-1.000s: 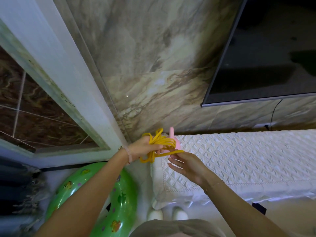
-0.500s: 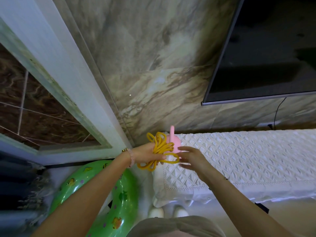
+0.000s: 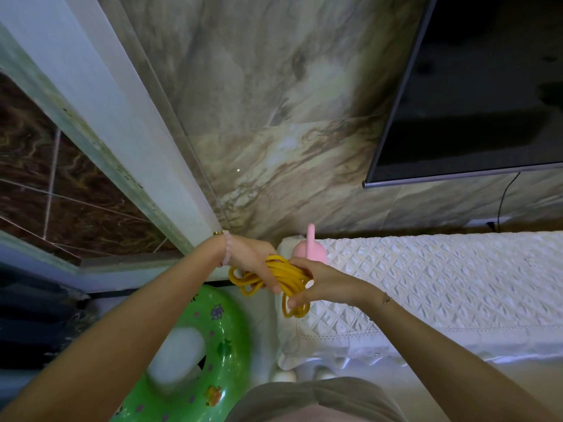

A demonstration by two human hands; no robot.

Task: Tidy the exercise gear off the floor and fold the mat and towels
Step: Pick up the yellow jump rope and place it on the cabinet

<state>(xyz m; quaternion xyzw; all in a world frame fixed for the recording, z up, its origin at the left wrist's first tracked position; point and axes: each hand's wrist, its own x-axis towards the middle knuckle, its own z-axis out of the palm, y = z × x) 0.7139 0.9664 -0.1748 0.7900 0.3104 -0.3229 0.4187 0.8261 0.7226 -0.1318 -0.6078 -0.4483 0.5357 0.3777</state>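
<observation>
one quilted cover meets marble wall behind rope.

Yellow rope; pink object at its one o'clock; green ring, cartoon prints, at seven; white diamond-quilted cover at three; beige-brown marbled wall at twelve.

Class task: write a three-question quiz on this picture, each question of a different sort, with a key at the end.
1. True or false: the left hand and the right hand both hold the yellow rope.
2. Beneath the left forearm shows: A a green swim ring; B a blue ball; C a red bucket.
3. What colour is the thing behind the rope?
Key: 1 true; 2 A; 3 pink.
</observation>
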